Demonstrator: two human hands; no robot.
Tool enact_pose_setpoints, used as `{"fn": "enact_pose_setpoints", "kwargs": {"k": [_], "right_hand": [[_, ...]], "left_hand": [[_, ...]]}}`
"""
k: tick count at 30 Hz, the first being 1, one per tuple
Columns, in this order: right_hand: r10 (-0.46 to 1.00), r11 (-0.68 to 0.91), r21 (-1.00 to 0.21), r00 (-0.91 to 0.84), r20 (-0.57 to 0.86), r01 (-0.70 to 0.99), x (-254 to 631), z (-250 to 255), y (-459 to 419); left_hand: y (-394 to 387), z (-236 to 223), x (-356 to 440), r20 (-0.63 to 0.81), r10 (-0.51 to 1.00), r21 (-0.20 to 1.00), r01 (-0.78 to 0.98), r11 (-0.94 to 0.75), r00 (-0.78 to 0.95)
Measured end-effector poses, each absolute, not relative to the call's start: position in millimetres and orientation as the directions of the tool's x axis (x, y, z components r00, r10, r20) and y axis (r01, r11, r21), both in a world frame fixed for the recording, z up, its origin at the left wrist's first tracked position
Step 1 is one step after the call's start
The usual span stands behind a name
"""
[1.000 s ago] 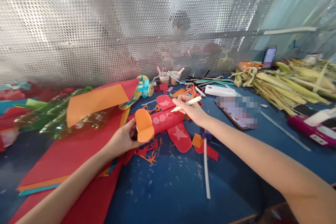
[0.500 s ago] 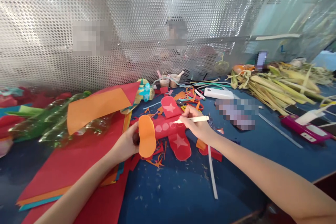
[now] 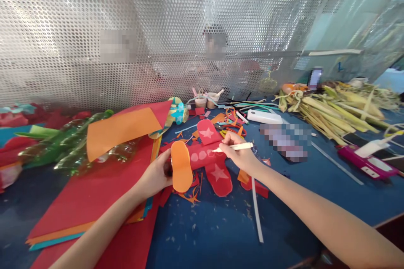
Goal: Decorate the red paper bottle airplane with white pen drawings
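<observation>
Centrally, a red toy plane with pale-starred wings (image 3: 205,160) sits over the dark blue table (image 3: 202,235).
The left hand (image 3: 158,172) curls its fingers round one end, behind a flat, rounded orange piece (image 3: 182,167), fingertips partly hidden; the right hand (image 3: 240,154) has its fingers pinching a slim cream-white marker (image 3: 242,146), tip at the red body near pale circles (image 3: 202,155). Orange and red scraps (image 3: 191,197) lie around; large red sheets (image 3: 85,193) lie left.

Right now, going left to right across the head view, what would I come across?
Green bottle, left hand, orange two-lobed piece, far red star-marked flap, right hand, white device, purple box.
</observation>
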State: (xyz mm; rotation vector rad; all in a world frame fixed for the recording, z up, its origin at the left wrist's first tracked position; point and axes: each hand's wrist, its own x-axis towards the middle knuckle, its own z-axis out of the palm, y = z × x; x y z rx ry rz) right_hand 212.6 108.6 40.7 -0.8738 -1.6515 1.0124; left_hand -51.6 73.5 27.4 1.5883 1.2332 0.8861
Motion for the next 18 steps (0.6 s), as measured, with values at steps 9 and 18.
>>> {"fn": "enact_pose_setpoints", "kwargs": {"k": [9, 18], "right_hand": [[0.887, 0.408, -0.908, -0.277, 0.369, 0.097, 214.1, 46.7, 107.9], [0.889, 0.414, -0.903, -0.262, 0.375, 0.115, 214.5, 47.0, 106.4]], "left_hand": [[72.6, 34.0, -48.5, 0.028, 0.974, 0.908, 0.401, -0.118, 0.225], [73.7, 27.7, -53.7, 0.022, 0.97, 0.898, 0.421, -0.126, 0.243]]}}
